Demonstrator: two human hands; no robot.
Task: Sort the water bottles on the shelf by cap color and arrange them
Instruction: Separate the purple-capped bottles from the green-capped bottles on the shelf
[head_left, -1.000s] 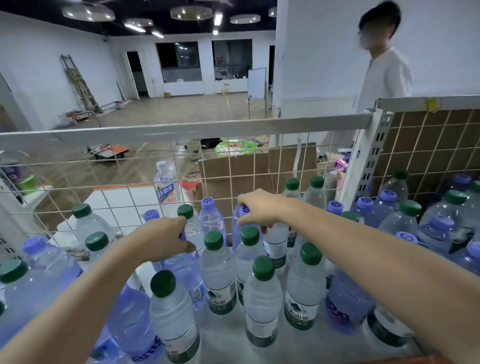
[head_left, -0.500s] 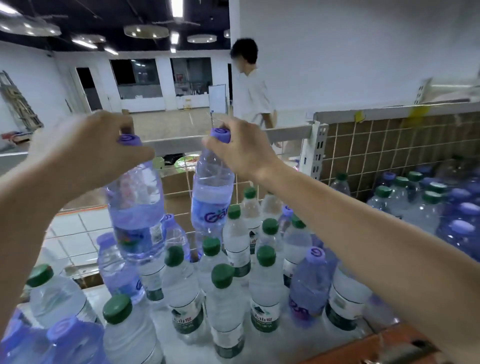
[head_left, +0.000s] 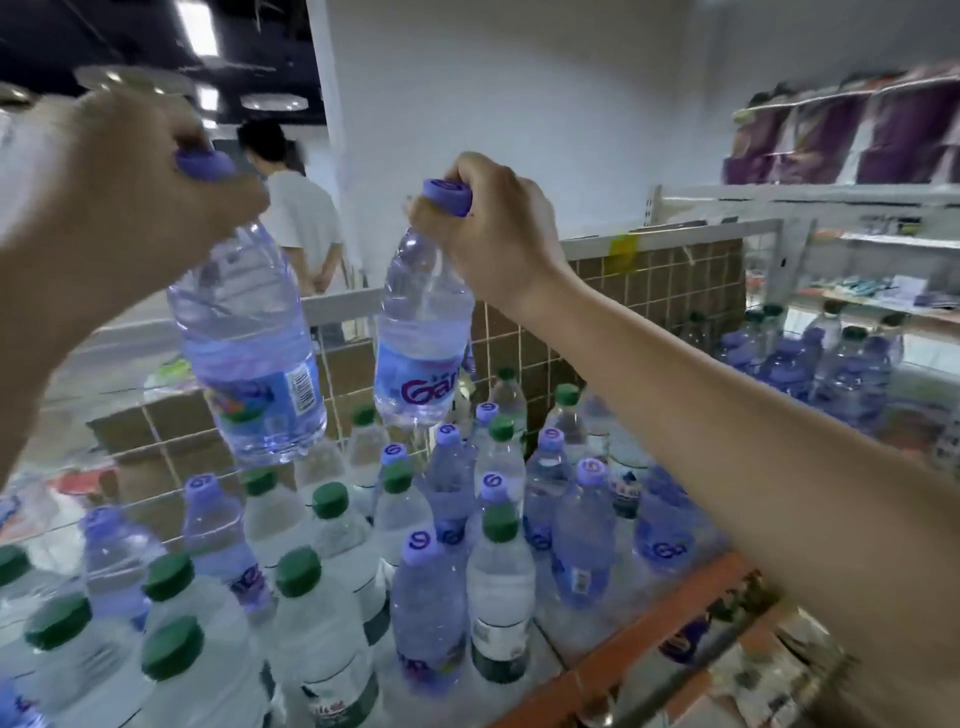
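Both hands are up with 1 purple-capped bottle each, carried clear above the crowd on the shelf (head_left: 649, 660). The left hand (head_left: 140, 202) has its fingers curled round the neck of the left bottle (head_left: 249, 358), which hangs tilted; the right hand (head_left: 498, 234) pinches the right bottle (head_left: 421, 338) just under its purple cap (head_left: 447, 196), and that one hangs nearly upright.

I'd worry about those neck grips. A full bottle swinging from the top could slip, or its base could clip a green-capped bottle (head_left: 498, 587) below and topple a whole row, since they stand packed and touching. The purple-capped bottles (head_left: 582, 525) and green ones are mixed there, so a gap to set down in looks tight.

Compared with 0.5 s ago, both bottles have swung to the right and the left one tilts more; the view has turned right too, showing more of the far shelf (head_left: 831, 192).
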